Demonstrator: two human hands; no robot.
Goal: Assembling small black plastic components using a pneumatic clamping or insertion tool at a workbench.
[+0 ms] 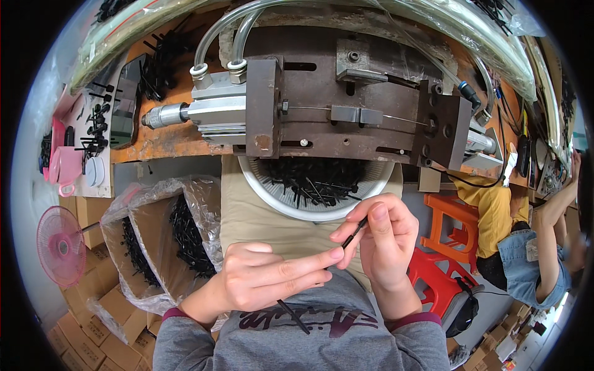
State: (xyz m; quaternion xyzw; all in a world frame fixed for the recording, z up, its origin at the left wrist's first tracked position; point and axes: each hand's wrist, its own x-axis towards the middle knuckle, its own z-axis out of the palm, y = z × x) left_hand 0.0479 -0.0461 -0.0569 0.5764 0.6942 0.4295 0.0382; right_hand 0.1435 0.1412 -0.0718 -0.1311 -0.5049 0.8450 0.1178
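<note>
My right hand (388,244) is raised in front of my chest, thumb and fingers pinching a thin black rod (354,236) that slants down to the left. The fingertips of my left hand (263,276) touch or nearly touch the rod's lower end. Below the left palm a second black rod (294,316) sticks out, its upper part hidden behind the fingers. Just beyond both hands, a white basket (315,214) rests at my lap, holding a heap of black rods (318,179).
A dark metal fixture (383,145) with air cylinders (216,111) and clear hoses (213,37) stands on the wooden bench. At left are a plastic-lined carton (158,241) of black parts, a phone (127,102) and a pink fan (60,245). Stools (448,226) and another person (532,263) are at right.
</note>
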